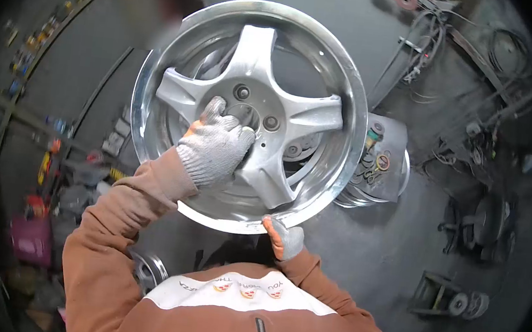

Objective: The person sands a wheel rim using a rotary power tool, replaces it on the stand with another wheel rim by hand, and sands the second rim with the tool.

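Observation:
A large silver five-spoke wheel rim faces up in front of my chest. My left hand, in a grey glove with orange patches, lies over the hub with its fingers curled at the centre hole; whether they grip anything besides the hub is hidden. Lower down, my right hand, also gloved, holds the near edge of the rim, its thumb on the lip and its other fingers hidden beneath.
Right of the rim, a stand bears scissors and small tools. A small wheeled machine stands at lower right, near a black chair. Cables hang at upper right. Tools and a pink box line the left side.

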`<state>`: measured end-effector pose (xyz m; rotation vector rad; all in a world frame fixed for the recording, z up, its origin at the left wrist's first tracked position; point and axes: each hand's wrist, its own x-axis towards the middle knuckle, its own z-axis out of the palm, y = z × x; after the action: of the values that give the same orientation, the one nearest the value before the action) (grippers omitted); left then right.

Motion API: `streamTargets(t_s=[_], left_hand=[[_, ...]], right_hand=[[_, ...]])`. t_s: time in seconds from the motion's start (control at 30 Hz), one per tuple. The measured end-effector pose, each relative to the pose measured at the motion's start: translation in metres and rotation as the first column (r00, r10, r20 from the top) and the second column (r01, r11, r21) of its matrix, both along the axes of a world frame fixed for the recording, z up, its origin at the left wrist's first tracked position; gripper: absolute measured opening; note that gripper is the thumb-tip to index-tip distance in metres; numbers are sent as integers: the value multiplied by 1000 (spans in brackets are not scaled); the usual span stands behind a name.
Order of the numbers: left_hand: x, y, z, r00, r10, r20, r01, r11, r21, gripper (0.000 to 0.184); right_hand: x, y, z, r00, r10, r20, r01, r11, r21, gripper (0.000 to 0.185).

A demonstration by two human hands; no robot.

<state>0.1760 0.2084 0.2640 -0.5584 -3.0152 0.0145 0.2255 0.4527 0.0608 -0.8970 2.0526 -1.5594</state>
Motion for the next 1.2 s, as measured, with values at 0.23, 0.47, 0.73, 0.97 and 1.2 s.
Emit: streamTargets(t_s=[0.23, 0.47, 0.73, 0.97, 1.2], left_hand=[[-164, -42, -11, 959, -222, -173, 221, 975, -30, 42], [-327, -87, -81, 968, -159, -192, 157, 987, -23, 47], [-409, -119, -199, 980, -8, 197, -12, 995, 97, 51], [-388, -136, -187, 976, -95, 196, 36, 958, 285, 64], [-333, -260, -162, 946, 301, -119, -149, 732, 665, 40]], right_hand=[[-143, -78, 13, 786, -398, 472, 420, 905, 63, 35], [-309, -145, -56, 567, -538, 624, 695, 719, -12, 22], [-381, -140, -104, 598, -799, 69, 797, 601, 50, 52], [-452, -108, -16, 506, -853, -128, 862, 504, 53, 66], [-490, -164, 31, 215, -736, -641, 888, 420, -184, 47]])
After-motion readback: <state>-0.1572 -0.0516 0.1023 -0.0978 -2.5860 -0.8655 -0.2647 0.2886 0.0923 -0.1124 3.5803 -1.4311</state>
